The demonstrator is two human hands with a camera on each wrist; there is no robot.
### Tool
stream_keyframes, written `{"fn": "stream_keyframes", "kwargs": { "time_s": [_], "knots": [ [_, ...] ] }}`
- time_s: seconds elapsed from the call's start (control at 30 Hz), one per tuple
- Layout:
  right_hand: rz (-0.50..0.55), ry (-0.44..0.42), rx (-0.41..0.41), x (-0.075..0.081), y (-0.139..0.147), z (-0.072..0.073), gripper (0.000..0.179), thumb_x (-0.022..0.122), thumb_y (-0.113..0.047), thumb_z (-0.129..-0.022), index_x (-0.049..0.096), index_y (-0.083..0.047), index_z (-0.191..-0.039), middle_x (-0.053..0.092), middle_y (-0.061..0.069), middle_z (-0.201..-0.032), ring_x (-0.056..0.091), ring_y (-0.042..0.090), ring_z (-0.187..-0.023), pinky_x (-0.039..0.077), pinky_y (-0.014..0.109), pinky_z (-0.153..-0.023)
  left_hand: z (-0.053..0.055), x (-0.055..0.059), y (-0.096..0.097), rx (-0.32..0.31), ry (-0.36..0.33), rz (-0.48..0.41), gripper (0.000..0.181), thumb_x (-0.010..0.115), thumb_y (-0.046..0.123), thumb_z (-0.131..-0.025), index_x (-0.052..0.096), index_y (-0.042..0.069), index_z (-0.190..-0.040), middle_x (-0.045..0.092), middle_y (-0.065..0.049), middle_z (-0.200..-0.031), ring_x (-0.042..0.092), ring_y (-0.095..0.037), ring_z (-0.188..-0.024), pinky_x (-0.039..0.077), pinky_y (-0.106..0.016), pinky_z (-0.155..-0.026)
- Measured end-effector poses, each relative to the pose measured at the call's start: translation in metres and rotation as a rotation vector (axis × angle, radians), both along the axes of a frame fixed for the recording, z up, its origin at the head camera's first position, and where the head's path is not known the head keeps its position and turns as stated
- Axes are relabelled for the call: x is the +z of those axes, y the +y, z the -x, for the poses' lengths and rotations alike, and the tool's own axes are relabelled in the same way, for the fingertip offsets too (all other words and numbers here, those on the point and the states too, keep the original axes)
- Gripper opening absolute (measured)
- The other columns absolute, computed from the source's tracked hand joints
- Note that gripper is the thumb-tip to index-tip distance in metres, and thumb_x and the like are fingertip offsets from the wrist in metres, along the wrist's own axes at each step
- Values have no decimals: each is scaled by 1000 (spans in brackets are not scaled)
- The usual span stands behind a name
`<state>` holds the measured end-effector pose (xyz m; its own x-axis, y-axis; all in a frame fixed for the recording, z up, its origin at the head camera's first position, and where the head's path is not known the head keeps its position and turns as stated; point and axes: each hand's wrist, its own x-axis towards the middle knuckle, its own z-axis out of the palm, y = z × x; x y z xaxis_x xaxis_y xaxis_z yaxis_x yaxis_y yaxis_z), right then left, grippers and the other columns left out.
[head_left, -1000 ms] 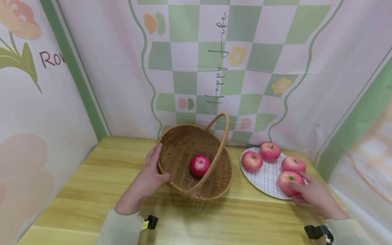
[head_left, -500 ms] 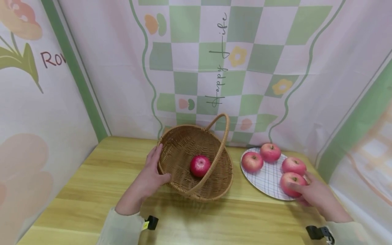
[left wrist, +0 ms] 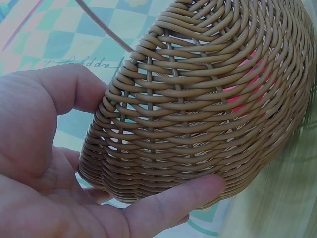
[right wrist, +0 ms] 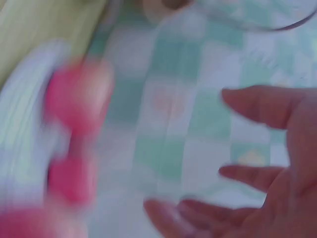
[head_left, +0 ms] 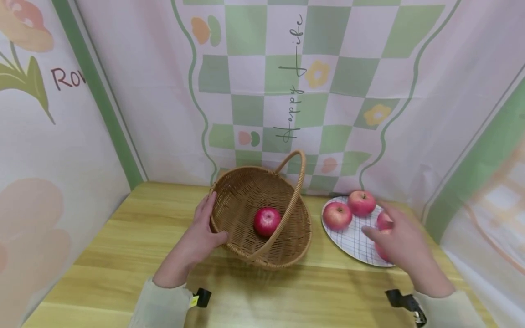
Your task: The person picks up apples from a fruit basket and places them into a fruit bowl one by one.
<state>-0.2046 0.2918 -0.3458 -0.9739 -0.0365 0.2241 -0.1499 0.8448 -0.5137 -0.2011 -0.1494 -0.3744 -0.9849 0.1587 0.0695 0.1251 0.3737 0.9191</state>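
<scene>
My left hand (head_left: 201,234) grips the left rim of a brown wicker basket (head_left: 242,205), which tilts so its mouth faces me. In the left wrist view, the thumb and fingers lie around the basket's edge (left wrist: 114,94). A dark red apple (head_left: 267,222) lies inside, partly behind the handle. Over the right part of a checked plate (head_left: 354,243) hovers my right hand (head_left: 404,243), its fingers spread and holding nothing. Two pink-red apples, one left (head_left: 337,216) and one at the back (head_left: 362,203), show fully. The hand partly hides two more, an upper apple (head_left: 383,222) and a lower apple (head_left: 381,253).
The wooden table (head_left: 287,296) carries both basket and plate. Behind it hangs a checkered cloth (head_left: 283,109), close to the basket handle (head_left: 299,182). Printed panels border the left and right sides. The right wrist view is blurred.
My right hand has let go of the front right apple, risen above it and moved slightly left and up. My left hand and the basket have hardly moved.
</scene>
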Motion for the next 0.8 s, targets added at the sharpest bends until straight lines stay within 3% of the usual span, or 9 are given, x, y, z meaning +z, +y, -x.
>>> {"fn": "stream_keyframes", "kwargs": {
  "time_s": [0.17,0.3,0.4,0.53,0.7,0.8],
  "knots": [
    [290,-79,173,-2,-66,3,76,73,-36,-91,39,-8,-153,51,21,-143,50,42,-127,41,55,-101,0,1,0,1,2,14,107,69,2,-82,1,24,-162,-9,-11,-164,27,-46,-137,40,-56,-100],
    [337,-119,280,-16,-112,18,74,76,-31,-89,42,-13,-152,45,17,-149,46,43,-130,42,55,-100,0,0,0,-2,5,24,107,68,2,-83,1,24,-162,-9,-10,-164,26,-46,-138,39,-56,-100],
    [296,-151,326,-24,-138,32,78,79,-28,-85,43,-19,-152,40,15,-153,39,40,-135,37,57,-104,0,0,0,-3,5,28,106,68,3,-83,1,24,-162,-10,-9,-164,28,-46,-137,39,-56,-100],
    [184,-122,418,-34,-161,51,82,83,-21,-80,43,-12,-152,36,20,-154,32,39,-140,29,56,-109,0,1,0,-1,0,34,106,68,4,-83,1,25,-162,-10,-9,-164,29,-46,-136,40,-56,-99],
    [36,-84,546,-41,-173,61,84,83,-19,-80,41,-1,-151,35,29,-151,30,45,-139,30,59,-108,0,1,0,-6,-10,27,106,68,4,-83,0,25,-162,-11,-8,-164,24,-45,-139,37,-56,-101],
    [-36,-77,580,-47,-175,65,83,83,-19,-80,43,-2,-150,39,30,-147,37,47,-134,36,59,-104,0,2,0,-4,-19,15,106,68,3,-83,0,26,-162,-11,-8,-164,22,-45,-140,37,-55,-101]
  ]
}}
